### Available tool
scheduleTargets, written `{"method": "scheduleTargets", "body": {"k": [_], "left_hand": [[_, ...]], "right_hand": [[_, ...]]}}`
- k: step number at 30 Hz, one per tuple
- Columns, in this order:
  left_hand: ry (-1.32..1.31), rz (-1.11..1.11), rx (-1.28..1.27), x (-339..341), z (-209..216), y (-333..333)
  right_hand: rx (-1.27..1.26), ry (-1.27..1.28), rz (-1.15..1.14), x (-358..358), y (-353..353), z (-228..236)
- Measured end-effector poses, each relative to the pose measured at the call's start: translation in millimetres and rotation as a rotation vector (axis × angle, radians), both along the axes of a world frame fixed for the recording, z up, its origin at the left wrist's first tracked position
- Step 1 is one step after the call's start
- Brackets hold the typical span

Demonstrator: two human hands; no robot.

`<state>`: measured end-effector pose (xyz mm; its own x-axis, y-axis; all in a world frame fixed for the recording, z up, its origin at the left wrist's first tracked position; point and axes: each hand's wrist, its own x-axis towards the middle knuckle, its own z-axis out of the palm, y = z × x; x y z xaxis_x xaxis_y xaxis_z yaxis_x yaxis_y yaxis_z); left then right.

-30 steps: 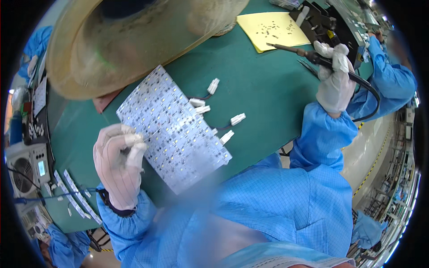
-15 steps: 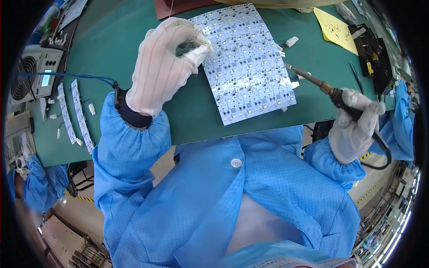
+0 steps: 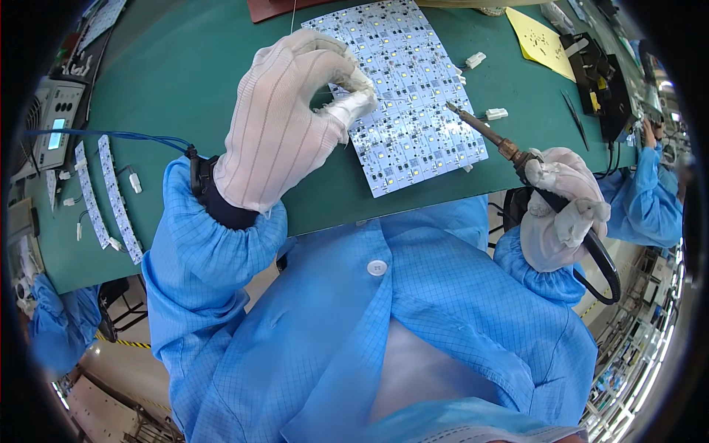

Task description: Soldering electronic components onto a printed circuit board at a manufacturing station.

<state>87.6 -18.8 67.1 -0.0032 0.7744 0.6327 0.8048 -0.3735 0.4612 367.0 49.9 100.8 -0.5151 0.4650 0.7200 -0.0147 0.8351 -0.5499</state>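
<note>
Green surface on the table (image 3: 185,74), seen from the head camera; clock positions read from the middle of the view.

White circuit panel (image 3: 413,96) lies on it at 1 o'clock, dotted with small yellowish squares and dark parts, its long sides slanting. Several white connectors (image 3: 496,114) sit on or beyond its 3 o'clock side.

Left hand (image 3: 288,122) at 11 o'clock, in a pale glove with fine stripes. Grip narrow: thumb and fingertips pinched together on a thin wire (image 3: 294,15), just over the panel's 9 o'clock edge. Contact with the panel hard to tell. Dark wristband (image 3: 198,173) at that wrist, with blue cords (image 3: 148,136) running off toward 10 o'clock.

Right hand (image 3: 565,210) at 3 o'clock, gloved too, grip closed around the dark handle of a soldering iron (image 3: 509,150). Iron slants toward 11 o'clock; its tip is over the panel, near the 3 o'clock edge. Cannot tell whether it touches.

Round about: two narrow circuit strips (image 3: 118,199) at 9 o'clock, beside a grey unit (image 3: 63,111) with lit display. Tweezers (image 3: 574,118) and a black holder (image 3: 609,96) at 2 o'clock; yellow paper (image 3: 535,37) bearing dark specks, between 1 and 2. Co-worker's blue sleeve (image 3: 646,203) far out at 3.
</note>
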Motion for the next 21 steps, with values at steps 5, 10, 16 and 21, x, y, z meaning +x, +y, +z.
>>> {"method": "scheduleTargets", "body": {"k": [5,10,16,21], "left_hand": [[-0.024,-0.042,-0.017,3.2,-0.3,-0.7],[0.035,-0.07,-0.028,4.2,0.6,-2.1],[0.018,-0.066,-0.043,5.8,-0.7,-3.0],[0.008,-0.067,-0.062,5.6,-1.4,-2.5]], "right_hand": [[-0.002,-0.062,0.069,4.2,-0.8,-0.2],[0.026,-0.059,0.11,-5.3,-7.3,-5.9],[0.033,-0.099,0.125,-8.4,-6.2,-7.9],[0.072,-0.081,0.131,-10.9,-4.4,-11.2]]}}
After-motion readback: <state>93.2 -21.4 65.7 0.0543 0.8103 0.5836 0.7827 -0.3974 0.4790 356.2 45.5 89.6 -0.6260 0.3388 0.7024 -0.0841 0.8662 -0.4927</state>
